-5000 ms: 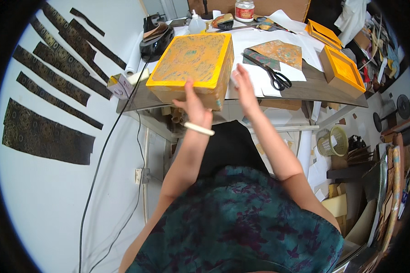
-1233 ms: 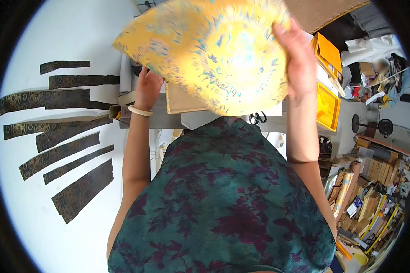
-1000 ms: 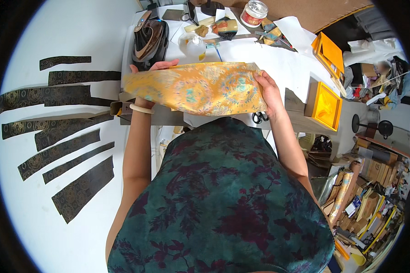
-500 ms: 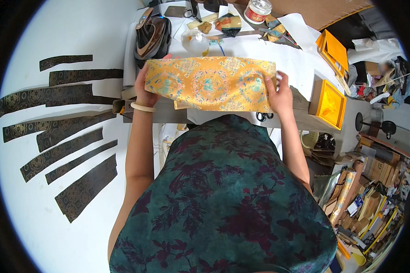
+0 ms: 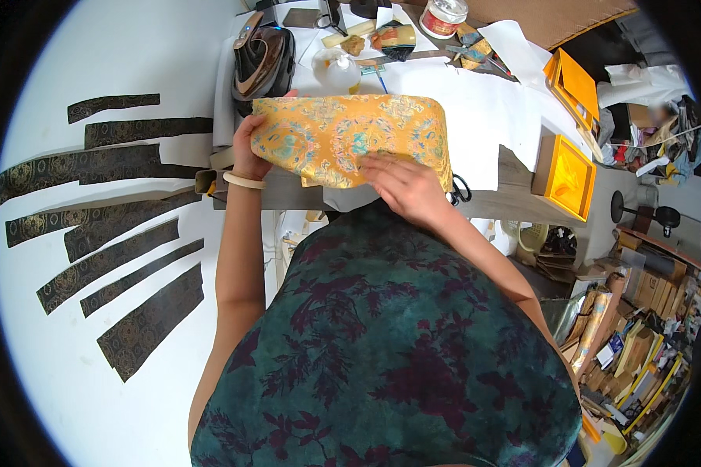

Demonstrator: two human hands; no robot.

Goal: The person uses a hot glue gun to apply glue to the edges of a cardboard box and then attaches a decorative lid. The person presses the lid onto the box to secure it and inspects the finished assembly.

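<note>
Gripping the yellow brocade (image 5: 358, 128) by its left end with the curled left hand (image 5: 251, 152); laying the right hand (image 5: 414, 187), fingers extended, empty, across its face, above the near part of the surface (image 5: 502, 196). Seemingly partway: spread out, apparently unfastened at right.

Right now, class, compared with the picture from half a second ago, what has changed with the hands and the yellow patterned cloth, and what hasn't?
The right hand has let go of the yellow patterned cloth's right end and moved left, onto its lower middle. The cloth's upper right corner now curves over. The left hand still grips the left end; the iron stays put.
</note>
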